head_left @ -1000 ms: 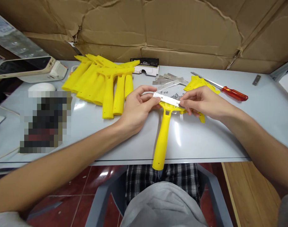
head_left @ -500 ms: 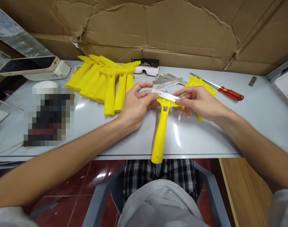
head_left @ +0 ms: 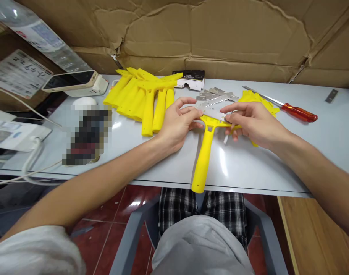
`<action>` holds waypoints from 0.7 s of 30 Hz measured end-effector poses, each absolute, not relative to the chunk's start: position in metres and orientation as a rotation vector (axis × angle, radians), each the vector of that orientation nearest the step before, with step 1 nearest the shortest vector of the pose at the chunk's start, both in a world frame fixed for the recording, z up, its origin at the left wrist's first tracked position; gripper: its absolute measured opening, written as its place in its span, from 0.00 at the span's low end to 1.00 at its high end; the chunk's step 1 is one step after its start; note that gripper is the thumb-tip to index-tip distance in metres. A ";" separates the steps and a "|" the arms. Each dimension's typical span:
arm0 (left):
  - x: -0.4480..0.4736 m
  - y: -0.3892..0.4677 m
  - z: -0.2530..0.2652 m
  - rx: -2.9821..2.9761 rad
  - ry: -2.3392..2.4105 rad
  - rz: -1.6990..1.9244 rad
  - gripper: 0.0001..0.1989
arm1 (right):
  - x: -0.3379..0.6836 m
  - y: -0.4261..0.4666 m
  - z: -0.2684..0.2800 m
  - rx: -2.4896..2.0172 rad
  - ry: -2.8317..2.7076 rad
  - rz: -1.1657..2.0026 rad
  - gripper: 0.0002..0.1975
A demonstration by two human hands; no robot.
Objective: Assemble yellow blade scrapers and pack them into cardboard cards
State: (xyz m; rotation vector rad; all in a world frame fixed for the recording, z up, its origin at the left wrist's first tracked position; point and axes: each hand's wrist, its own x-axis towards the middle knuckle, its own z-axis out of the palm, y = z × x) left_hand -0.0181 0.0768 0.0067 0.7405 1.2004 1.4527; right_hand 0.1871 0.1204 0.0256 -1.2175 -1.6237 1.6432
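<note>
A yellow scraper handle [head_left: 202, 160] points toward me, its lower end near the table's front edge. A flat metal blade [head_left: 213, 113] lies across its wide head. My left hand [head_left: 178, 124] pinches the left ends of blade and head between thumb and fingers. At the right end, my right hand [head_left: 249, 121] grips the blade and head with thumb and forefinger. A small white piece [head_left: 226, 139] shows below the right fingers; I cannot make out what it is. Behind the hands lie several loose metal blades [head_left: 217, 95].
Several yellow handles [head_left: 147, 112] are piled at left. Right of my hands are flat yellow pieces [head_left: 257, 100], a red-handled screwdriver [head_left: 299, 112] and one metal plate [head_left: 331, 96]. A small box [head_left: 188, 80], a phone [head_left: 68, 81], a bottle [head_left: 45, 38] and cables [head_left: 28, 168] stand around the back and left.
The camera view has turned left, so the scene sits farther right and more of the left side shows. Both hands still hold the blade on the scraper head, with only slight finger movement.
</note>
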 end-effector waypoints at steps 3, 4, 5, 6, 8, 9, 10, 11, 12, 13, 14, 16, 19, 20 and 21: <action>-0.018 0.077 0.007 0.734 1.214 1.445 0.16 | 0.189 0.122 0.022 -1.184 -1.618 1.637 0.22; -0.018 0.078 0.007 0.731 1.215 1.440 0.16 | 0.190 0.122 0.022 -1.177 -1.618 1.634 0.22; -0.018 0.078 0.006 0.727 1.213 1.433 0.16 | 0.191 0.123 0.022 -1.171 -1.619 1.628 0.22; -0.018 0.079 0.006 0.721 1.208 1.425 0.16 | 0.191 0.123 0.022 -1.167 -1.620 1.618 0.23; -0.018 0.080 0.006 0.704 1.193 1.400 0.14 | 0.192 0.124 0.022 -1.164 -1.628 1.592 0.24; -0.018 0.081 0.006 0.695 1.188 1.387 0.12 | 0.193 0.125 0.022 -1.160 -1.632 1.578 0.24; -0.019 0.081 0.005 0.688 1.184 1.378 0.11 | 0.193 0.125 0.023 -1.156 -1.634 1.566 0.25; -0.019 0.082 0.004 0.685 1.183 1.375 0.10 | 0.194 0.125 0.023 -1.155 -1.632 1.557 0.25; -0.019 0.083 0.004 0.686 1.185 1.379 0.10 | 0.194 0.125 0.023 -1.157 -1.628 1.552 0.25; -0.020 0.083 0.003 0.688 1.187 1.386 0.11 | 0.194 0.125 0.022 -1.160 -1.622 1.551 0.25; -0.020 0.084 0.002 0.692 1.190 1.398 0.12 | 0.194 0.125 0.022 -1.163 -1.616 1.551 0.25; -0.021 0.084 0.001 0.704 1.195 1.420 0.13 | 0.193 0.125 0.021 -1.163 -1.605 1.557 0.23; -0.021 0.083 0.000 0.732 1.210 1.436 0.14 | 0.193 0.126 0.020 -1.178 -1.592 1.571 0.22; -0.021 0.083 0.000 0.741 1.213 1.438 0.15 | 0.193 0.126 0.019 -1.186 -1.591 1.578 0.22; -0.021 0.083 0.000 0.750 1.212 1.439 0.15 | 0.193 0.126 0.019 -1.190 -1.592 1.589 0.23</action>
